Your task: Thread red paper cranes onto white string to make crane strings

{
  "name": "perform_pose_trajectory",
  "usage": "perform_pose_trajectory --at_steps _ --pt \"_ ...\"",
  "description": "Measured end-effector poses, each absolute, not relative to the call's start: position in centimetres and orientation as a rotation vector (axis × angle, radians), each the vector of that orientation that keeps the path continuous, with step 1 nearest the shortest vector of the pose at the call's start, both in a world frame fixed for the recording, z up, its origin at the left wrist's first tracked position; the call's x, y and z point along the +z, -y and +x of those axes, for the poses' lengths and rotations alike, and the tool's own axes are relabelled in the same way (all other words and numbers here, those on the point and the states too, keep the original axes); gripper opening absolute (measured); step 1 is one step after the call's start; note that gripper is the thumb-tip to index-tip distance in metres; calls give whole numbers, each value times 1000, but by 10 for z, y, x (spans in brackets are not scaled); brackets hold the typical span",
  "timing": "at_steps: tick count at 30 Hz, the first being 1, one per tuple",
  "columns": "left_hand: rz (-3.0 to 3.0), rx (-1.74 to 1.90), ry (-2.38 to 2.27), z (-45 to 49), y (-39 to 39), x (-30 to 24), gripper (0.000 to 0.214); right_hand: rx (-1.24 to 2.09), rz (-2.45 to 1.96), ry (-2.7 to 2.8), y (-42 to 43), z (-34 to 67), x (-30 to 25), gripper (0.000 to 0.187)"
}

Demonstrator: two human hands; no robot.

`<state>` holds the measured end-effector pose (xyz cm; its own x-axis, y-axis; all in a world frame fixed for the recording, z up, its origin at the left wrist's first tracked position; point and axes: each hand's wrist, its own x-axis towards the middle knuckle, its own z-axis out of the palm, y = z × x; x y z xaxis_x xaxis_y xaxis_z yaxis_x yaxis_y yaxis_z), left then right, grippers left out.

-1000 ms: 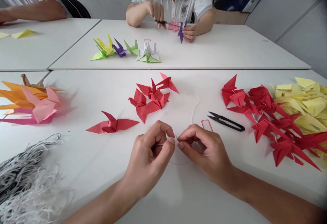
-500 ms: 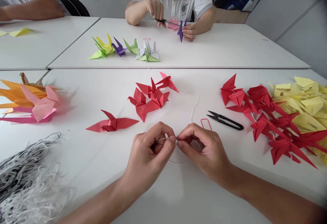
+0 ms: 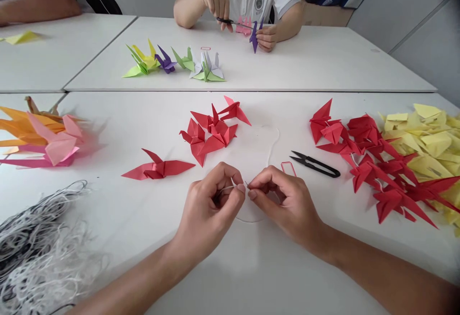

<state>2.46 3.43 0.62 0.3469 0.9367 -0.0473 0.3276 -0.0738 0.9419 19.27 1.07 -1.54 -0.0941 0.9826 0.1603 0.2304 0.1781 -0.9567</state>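
My left hand (image 3: 212,204) is closed in a pinch on a white string (image 3: 227,188), which runs across inside its curled fingers. Close by, the fingertips of my right hand (image 3: 290,204) pinch a thin needle (image 3: 247,184), its dark tip pointing toward my left thumb. A loop of the string hangs below both hands, and a length lies on the table beyond them. One red paper crane (image 3: 158,167) lies left of my hands, and several more red cranes (image 3: 212,133) are bunched ahead. Black thread snips (image 3: 318,165) and a red paper clip (image 3: 288,168) lie beyond my right hand.
Strung red cranes (image 3: 381,161) and a yellow paper pile (image 3: 427,137) are at right. Orange and pink cranes (image 3: 53,137) and black and white string (image 3: 43,252) are at left. Across the table (image 3: 305,70), a person holds scissors (image 3: 233,22) and a purple crane (image 3: 254,37).
The view has shifted slightly, so most things sit a little higher. My fingertips have barely moved; the needle's tip now shows between them.
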Motion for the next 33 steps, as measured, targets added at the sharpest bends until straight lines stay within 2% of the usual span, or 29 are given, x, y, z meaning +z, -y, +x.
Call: perform_pose_trajectory --at_steps 19,33 --pt "1608 793 -1157 24 -34 5 6 1038 -1191 1502 -11 193 -15 9" --pt "1632 809 -1168 26 -35 4 12 1051 -1170 1508 -11 194 -17 8"
